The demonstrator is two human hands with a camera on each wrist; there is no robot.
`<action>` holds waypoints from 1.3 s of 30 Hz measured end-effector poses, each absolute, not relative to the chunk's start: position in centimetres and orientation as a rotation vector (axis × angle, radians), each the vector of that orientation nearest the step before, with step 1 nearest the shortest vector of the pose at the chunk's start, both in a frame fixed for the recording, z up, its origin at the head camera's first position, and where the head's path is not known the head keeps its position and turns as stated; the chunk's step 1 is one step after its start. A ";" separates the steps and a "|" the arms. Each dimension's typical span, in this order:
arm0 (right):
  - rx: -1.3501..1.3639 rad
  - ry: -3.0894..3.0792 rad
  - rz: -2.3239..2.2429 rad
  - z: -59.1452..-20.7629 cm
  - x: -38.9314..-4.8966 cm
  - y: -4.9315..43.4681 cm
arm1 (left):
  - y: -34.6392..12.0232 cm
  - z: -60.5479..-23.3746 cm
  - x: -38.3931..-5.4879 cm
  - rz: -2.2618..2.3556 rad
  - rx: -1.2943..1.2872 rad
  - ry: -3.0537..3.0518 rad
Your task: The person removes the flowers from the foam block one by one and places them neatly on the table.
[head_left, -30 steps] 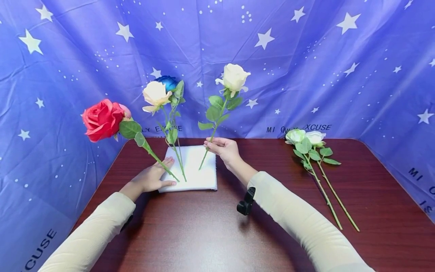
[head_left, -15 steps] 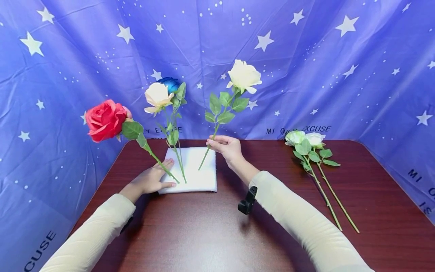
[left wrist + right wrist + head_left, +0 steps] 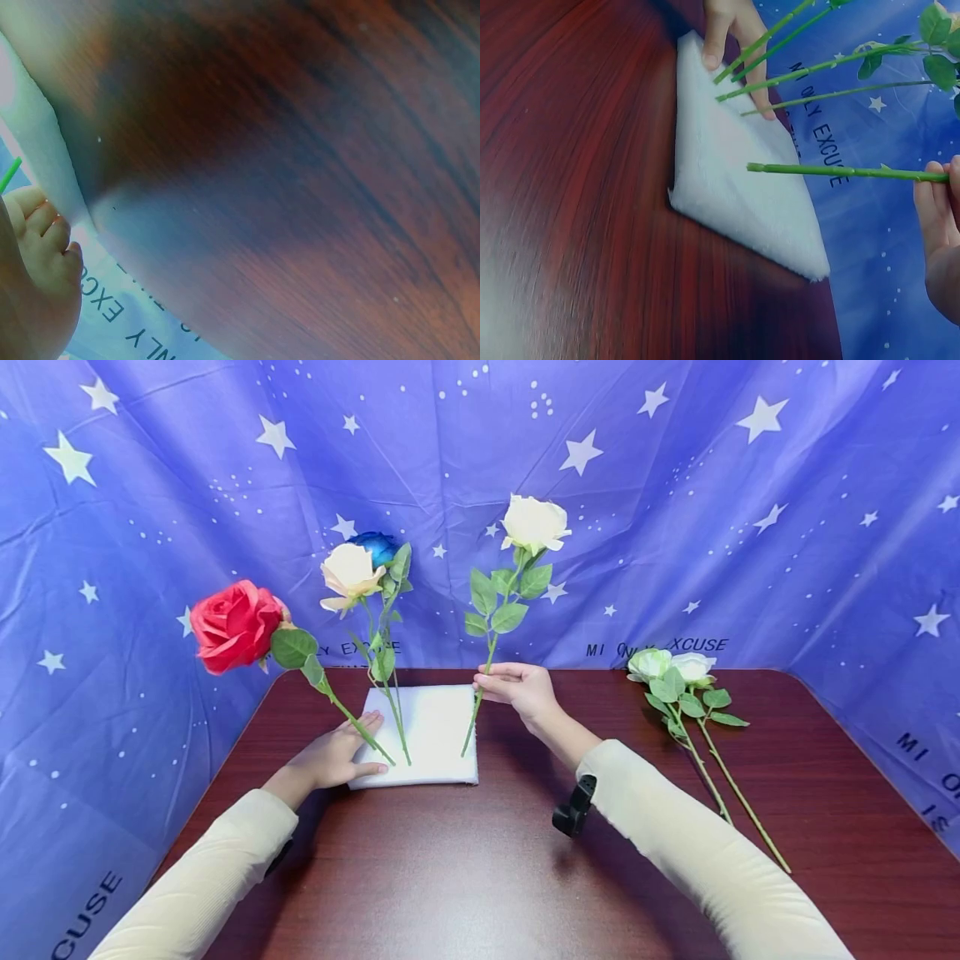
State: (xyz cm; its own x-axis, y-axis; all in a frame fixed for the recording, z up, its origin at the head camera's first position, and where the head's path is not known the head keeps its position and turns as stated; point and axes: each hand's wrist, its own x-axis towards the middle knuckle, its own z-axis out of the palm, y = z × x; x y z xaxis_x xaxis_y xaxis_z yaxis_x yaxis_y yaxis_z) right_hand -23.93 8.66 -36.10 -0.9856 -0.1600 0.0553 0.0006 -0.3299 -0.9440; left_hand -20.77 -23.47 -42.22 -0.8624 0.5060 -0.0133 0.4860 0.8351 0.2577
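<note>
In the head view my right hand pinches the green stem of a white rose, its bloom up and leaning a little right. The stem's cut end points down over the right part of a white foam block; in the right wrist view, this held stem ends close over the block's surface. My left hand lies with fingers spread on the block's left side. Standing in the block are a red rose, a cream rose and a blue rose, half hidden behind the cream one.
Two greenish-white roses lie at the right of the dark wooden table, their stems toward the front; my right sleeve covers part of one. A blue star-printed cloth hangs around the table's back and sides.
My right hand has moved right with the white rose, whose stem end shifted right and nearer over the block. The stem now leans less. My left hand stays in place.
</note>
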 end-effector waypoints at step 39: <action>-0.297 1.926 -1.951 -38.3 -19.9 16.7 | -23.4 -42.2 -20.7 0.394 0.775 2.917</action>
State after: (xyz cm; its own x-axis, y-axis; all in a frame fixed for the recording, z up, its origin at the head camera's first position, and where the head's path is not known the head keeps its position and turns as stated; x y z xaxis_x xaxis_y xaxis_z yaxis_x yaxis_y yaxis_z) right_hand -19.89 16.66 -38.27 -0.9048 -0.4100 -0.1151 0.1202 0.0134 -0.9927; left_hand -20.72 -23.42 -42.16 -0.8659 0.4994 -0.0279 0.4740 0.8372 0.2727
